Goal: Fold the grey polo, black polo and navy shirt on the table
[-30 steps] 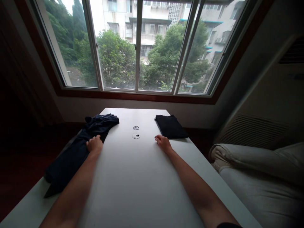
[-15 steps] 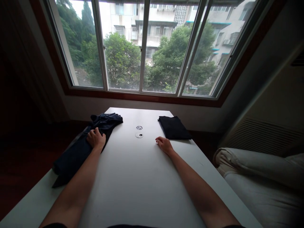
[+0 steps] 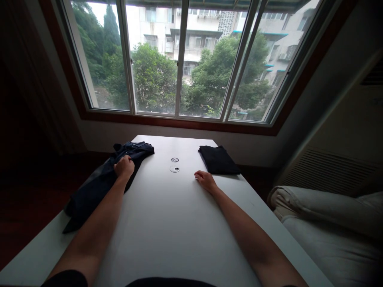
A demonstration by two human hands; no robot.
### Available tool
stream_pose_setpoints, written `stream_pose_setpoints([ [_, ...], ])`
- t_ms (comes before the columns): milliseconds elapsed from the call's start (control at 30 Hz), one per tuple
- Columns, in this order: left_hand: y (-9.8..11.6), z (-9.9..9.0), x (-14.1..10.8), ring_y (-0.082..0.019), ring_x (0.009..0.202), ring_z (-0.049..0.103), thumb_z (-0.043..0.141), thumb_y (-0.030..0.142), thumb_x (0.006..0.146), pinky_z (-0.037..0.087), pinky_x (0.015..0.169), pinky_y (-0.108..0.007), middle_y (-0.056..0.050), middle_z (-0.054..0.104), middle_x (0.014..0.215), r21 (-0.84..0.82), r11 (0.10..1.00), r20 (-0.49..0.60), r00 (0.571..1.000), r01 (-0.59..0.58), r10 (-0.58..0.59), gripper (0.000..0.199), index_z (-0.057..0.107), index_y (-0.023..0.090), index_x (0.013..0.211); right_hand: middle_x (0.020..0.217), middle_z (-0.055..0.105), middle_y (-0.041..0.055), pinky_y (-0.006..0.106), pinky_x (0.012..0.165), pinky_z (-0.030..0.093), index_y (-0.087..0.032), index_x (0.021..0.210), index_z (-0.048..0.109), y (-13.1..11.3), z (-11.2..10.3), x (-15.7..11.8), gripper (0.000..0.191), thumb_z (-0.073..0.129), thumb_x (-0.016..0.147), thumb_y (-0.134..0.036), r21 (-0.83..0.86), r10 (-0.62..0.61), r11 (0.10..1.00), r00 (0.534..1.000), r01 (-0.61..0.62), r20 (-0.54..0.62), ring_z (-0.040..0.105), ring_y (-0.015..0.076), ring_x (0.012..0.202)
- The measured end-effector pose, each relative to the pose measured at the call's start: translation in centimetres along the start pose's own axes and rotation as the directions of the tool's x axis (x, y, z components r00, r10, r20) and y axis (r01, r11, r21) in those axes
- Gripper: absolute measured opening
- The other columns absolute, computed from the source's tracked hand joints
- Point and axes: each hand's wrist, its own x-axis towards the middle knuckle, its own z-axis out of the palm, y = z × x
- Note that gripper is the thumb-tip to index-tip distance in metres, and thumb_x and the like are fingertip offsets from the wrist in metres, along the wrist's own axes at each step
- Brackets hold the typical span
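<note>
A dark blue garment point(image 3: 89, 193) lies in a long, loosely bunched strip along the table's left side, its lower end reaching to the left edge. My left hand point(image 3: 125, 166) is on its upper part with fingers curled in, closed on the cloth. Small shiny spots, perhaps buttons, show just above that hand. On the right, a black cloth item point(image 3: 220, 160) is folded into a flat, neat rectangle. My right hand point(image 3: 206, 181) rests on the tabletop just in front of it, not touching it, fingers loosely bent and holding nothing.
The white table point(image 3: 167, 227) runs toward a wide window point(image 3: 179, 79). Two small round markings point(image 3: 174, 169) sit mid-table. A pale padded seat point(image 3: 326, 219) stands beyond the right edge, and a vented panel point(image 3: 332, 171) is behind it.
My left hand has shifted slightly up and right on the dark blue garment, and its fingers have curled from spread to closed on the cloth. My right hand has stayed almost still.
</note>
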Motion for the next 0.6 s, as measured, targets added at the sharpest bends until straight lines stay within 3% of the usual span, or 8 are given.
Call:
stream_pose_setpoints([
  [167,7.4,-0.1,-4.0,-0.029,0.099,0.071,0.056,0.025,0.096,0.047,0.085,-0.034,-0.009,0.076,0.104,-0.185,0.958,0.211,0.943,-0.219,0.257,0.021,0.064,0.025,0.115,0.092,0.078,0.0027,0.029,0.080,0.051,-0.025,0.099,0.080,-1.0,0.8,0.0,0.023,0.059,0.089,-0.025,-0.048,-0.059,0.997,0.998,0.060,0.017,0.068,0.0209,0.083],
  [267,11.7,0.7,-10.0,-0.022,0.088,0.068,0.057,0.019,0.093,0.047,0.081,-0.030,-0.006,0.074,0.094,-0.424,0.818,0.303,0.790,-0.389,0.533,0.014,0.064,0.024,0.103,0.092,0.079,0.0021,0.028,0.079,0.050,-0.026,0.100,0.079,-1.4,1.1,0.1,0.023,0.058,0.091,-0.029,0.007,-0.064,0.998,0.997,0.063,0.041,0.069,0.0201,0.082],
  [333,13.7,0.8,-15.0,-0.020,0.085,0.065,0.059,0.018,0.090,0.049,0.079,-0.029,-0.005,0.072,0.093,-0.631,0.660,0.362,0.597,-0.408,0.716,0.011,0.064,0.022,0.099,0.092,0.079,0.0022,0.028,0.078,0.050,-0.025,0.100,0.078,-1.3,0.9,0.2,0.025,0.055,0.095,-0.034,0.057,-0.042,0.998,0.999,0.041,0.022,0.069,0.0201,0.082],
  [367,14.4,0.5,-17.4,-0.019,0.085,0.065,0.063,0.020,0.088,0.050,0.077,-0.028,-0.004,0.071,0.094,-0.730,0.574,0.405,0.441,-0.371,0.801,0.011,0.065,0.022,0.099,0.090,0.078,0.0025,0.028,0.077,0.050,-0.025,0.099,0.078,-1.2,0.7,0.3,0.028,0.053,0.097,-0.038,0.068,-0.021,0.997,1.000,0.021,0.000,0.070,0.0205,0.082],
  [467,15.1,-1.7,-23.0,-0.020,0.088,0.068,0.070,0.031,0.089,0.054,0.077,-0.031,-0.004,0.072,0.101,-0.908,0.394,0.413,-0.151,-0.144,0.898,0.034,0.068,0.030,0.123,0.089,0.078,0.0033,0.028,0.078,0.051,-0.025,0.098,0.076,-0.5,-0.2,0.5,0.033,0.050,0.099,-0.045,0.071,0.068,0.995,0.995,-0.063,-0.071,0.071,0.0223,0.084],
  [500,15.0,-2.7,-23.8,-0.022,0.092,0.070,0.072,0.033,0.089,0.055,0.080,-0.034,-0.004,0.073,0.105,-0.931,0.344,0.365,-0.266,-0.122,0.892,0.045,0.065,0.034,0.133,0.091,0.078,0.0036,0.029,0.079,0.052,-0.025,0.100,0.075,-0.3,-0.5,0.5,0.033,0.049,0.100,-0.045,0.074,0.104,0.993,0.991,-0.097,-0.089,0.072,0.0227,0.086],
  [533,14.9,-3.5,-24.1,-0.024,0.096,0.070,0.073,0.036,0.089,0.055,0.083,-0.036,-0.004,0.074,0.110,-0.944,0.300,0.328,-0.315,-0.135,0.890,0.053,0.062,0.037,0.141,0.094,0.078,0.0040,0.029,0.081,0.052,-0.025,0.104,0.075,-0.1,-0.8,0.5,0.033,0.049,0.100,-0.045,0.077,0.140,0.988,0.985,-0.132,-0.103,0.072,0.0230,0.088],
  [600,14.7,-4.5,-23.0,-0.026,0.100,0.071,0.071,0.038,0.092,0.055,0.088,-0.037,-0.005,0.074,0.114,-0.942,0.254,0.306,-0.245,-0.219,0.920,0.055,0.060,0.038,0.145,0.098,0.078,0.0055,0.030,0.084,0.052,-0.025,0.110,0.073,0.1,-1.2,0.6,0.033,0.048,0.101,-0.044,0.068,0.199,0.979,0.972,-0.192,-0.123,0.073,0.0236,0.092],
])
